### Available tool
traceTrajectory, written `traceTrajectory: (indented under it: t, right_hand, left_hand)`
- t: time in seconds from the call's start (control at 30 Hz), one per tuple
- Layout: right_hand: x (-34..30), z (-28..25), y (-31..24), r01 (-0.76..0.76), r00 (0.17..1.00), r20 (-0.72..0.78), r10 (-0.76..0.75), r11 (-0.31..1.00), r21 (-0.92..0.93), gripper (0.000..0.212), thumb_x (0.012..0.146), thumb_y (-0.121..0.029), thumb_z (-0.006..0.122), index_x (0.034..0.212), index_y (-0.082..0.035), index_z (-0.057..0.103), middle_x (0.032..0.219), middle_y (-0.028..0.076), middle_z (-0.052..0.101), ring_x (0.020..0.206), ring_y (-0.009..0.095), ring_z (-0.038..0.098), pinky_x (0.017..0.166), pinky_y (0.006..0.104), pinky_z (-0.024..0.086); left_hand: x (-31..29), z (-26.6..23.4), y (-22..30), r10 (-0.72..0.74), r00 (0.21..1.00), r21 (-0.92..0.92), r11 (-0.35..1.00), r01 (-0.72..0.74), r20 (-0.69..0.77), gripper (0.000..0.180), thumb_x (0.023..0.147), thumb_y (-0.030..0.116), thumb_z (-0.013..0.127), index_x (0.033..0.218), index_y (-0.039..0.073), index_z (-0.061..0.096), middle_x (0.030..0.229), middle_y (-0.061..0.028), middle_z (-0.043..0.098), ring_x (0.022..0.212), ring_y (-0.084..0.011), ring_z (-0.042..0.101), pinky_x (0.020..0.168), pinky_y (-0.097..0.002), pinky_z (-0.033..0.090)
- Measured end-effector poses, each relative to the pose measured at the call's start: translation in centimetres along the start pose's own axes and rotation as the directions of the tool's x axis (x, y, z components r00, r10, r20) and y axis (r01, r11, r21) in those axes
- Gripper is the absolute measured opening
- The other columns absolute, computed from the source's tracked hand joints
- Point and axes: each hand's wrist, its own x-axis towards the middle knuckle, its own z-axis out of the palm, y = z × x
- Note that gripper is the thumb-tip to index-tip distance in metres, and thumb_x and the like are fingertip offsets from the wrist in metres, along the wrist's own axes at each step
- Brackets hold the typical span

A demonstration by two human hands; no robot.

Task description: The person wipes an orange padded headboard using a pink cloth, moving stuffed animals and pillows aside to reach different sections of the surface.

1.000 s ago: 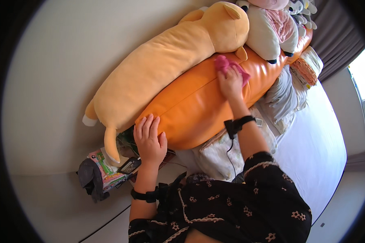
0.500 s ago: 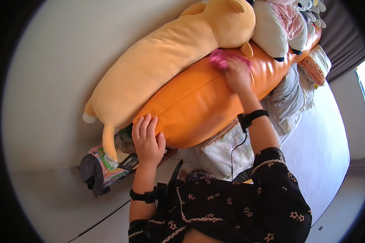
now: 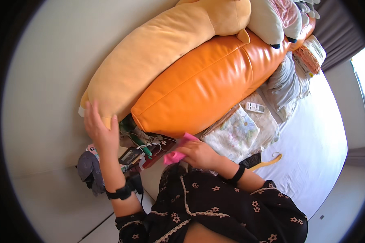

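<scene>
Right fingers [image 3: 189, 150] grip the cloth [image 3: 173, 158], the cushion [image 3: 202, 89] beyond them; left fingers [image 3: 95, 115], spread, overlap the plush [image 3: 150, 60]. Swung left, the cloth's loose end could snag cables [image 3: 150, 144] beside the right fingers.

Unable to see all of the pink cloth [image 3: 172, 157], partly covered by the right fingers [image 3: 190, 151]. Impossible to tell contact from gap between left fingers [image 3: 95, 119] and long tan plush [image 3: 150, 52], cut off by the top edge beyond them. Too small to read, up and right of the right fingers: white remote [image 3: 254, 107].

No legible text; marks on the white remote [image 3: 255, 107] too small.
</scene>
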Motion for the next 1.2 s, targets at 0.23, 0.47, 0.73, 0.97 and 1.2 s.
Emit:
traceTrajectory:
  t: [0.23, 0.47, 0.73, 0.97, 1.2]
  right_hand:
    - [-4.5, -1.8, -1.1, -0.61, 0.775, -0.17, 0.609, 0.791, 0.056, 0.028, 0.086, -0.027, 0.054, 0.108, -0.011, 0.061, 0.09, 0.018, 0.065, 0.082, 0.036, 0.062, 0.072, 0.0432, 0.049]
    - [-7.4, 1.8, -5.5, -0.736, 0.586, -0.368, 0.722, 0.664, 0.133, 0.026, 0.086, -0.025, 0.053, 0.107, -0.01, 0.06, 0.089, 0.016, 0.065, 0.086, 0.036, 0.061, 0.074, 0.0437, 0.048]
    - [-10.3, 9.1, -8.4, -0.833, 0.454, -0.412, 0.79, 0.54, 0.118, 0.028, 0.085, -0.027, 0.052, 0.107, -0.012, 0.059, 0.093, 0.015, 0.065, 0.088, 0.035, 0.061, 0.076, 0.0441, 0.048]
    - [-12.5, 12.3, -10.3, -0.835, 0.458, -0.393, 0.798, 0.537, 0.117, 0.026, 0.086, -0.028, 0.052, 0.106, -0.013, 0.06, 0.091, 0.015, 0.065, 0.085, 0.035, 0.061, 0.074, 0.0453, 0.048]
    - [-18.3, 11.2, -10.9, -0.824, 0.419, -0.426, 0.802, 0.533, 0.192, 0.029, 0.087, -0.03, 0.052, 0.11, -0.012, 0.059, 0.092, 0.016, 0.064, 0.088, 0.035, 0.06, 0.076, 0.0441, 0.047]
  left_hand:
    - [0.0, 6.8, -9.5, -0.298, 0.856, -0.602, 0.614, 0.51, 0.422, 0.093, 0.076, 0.034, 0.074, 0.142, -0.001, 0.02, 0.134, -0.0208, 0.041, 0.125, -0.0311, 0.04, 0.104, -0.0393, 0.032]
    - [2.9, 9.1, -10.1, -0.322, 0.85, -0.838, 0.224, 0.497, 0.418, 0.072, 0.078, 0.016, 0.072, 0.134, -0.003, 0.031, 0.127, -0.0156, 0.048, 0.114, -0.0254, 0.05, 0.096, -0.0346, 0.038]
    - [3.8, 1.8, -7.8, -0.125, 0.928, -0.917, 0.159, 0.367, 0.35, 0.038, 0.08, 0.017, 0.06, 0.112, -0.003, 0.053, 0.108, -0.0124, 0.057, 0.094, -0.0249, 0.059, 0.079, -0.0325, 0.05]
    - [0.3, -6.4, -7.8, -0.028, 0.94, -0.881, 0.36, -0.307, -0.339, 0.032, 0.083, 0.022, 0.055, 0.103, -0.002, 0.057, 0.095, -0.0114, 0.061, 0.083, -0.025, 0.061, 0.071, -0.0348, 0.053]
    - [-5.1, -10.9, 0.4, 0.066, 0.966, -0.964, 0.083, -0.254, -0.249, 0.028, 0.084, 0.022, 0.053, 0.1, -0.001, 0.058, 0.091, -0.0106, 0.061, 0.078, -0.0246, 0.061, 0.068, -0.0347, 0.053]
